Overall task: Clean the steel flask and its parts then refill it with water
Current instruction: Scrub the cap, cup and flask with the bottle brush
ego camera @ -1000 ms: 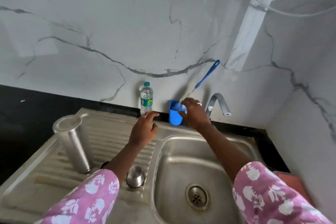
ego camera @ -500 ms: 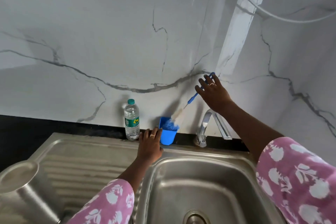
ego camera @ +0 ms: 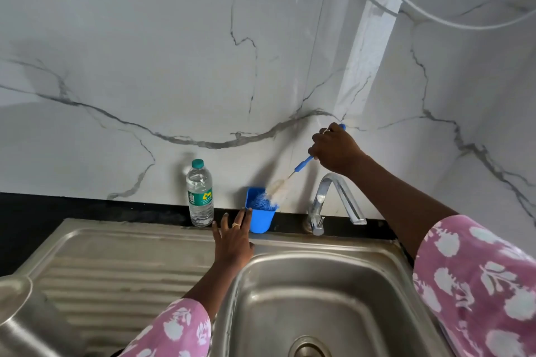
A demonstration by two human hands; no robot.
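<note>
right hand fisted round slim blue bottle brush, left hand flat-fingered beside plastic cup

Soft, even daylight, moderately bright, pale band of light slanting down the marble wall, faint shadow beside the water bottle, dull sheen on the steel sink, wide-angle bending at edges, flask at lower left blurred, brush bristles smeared
</note>
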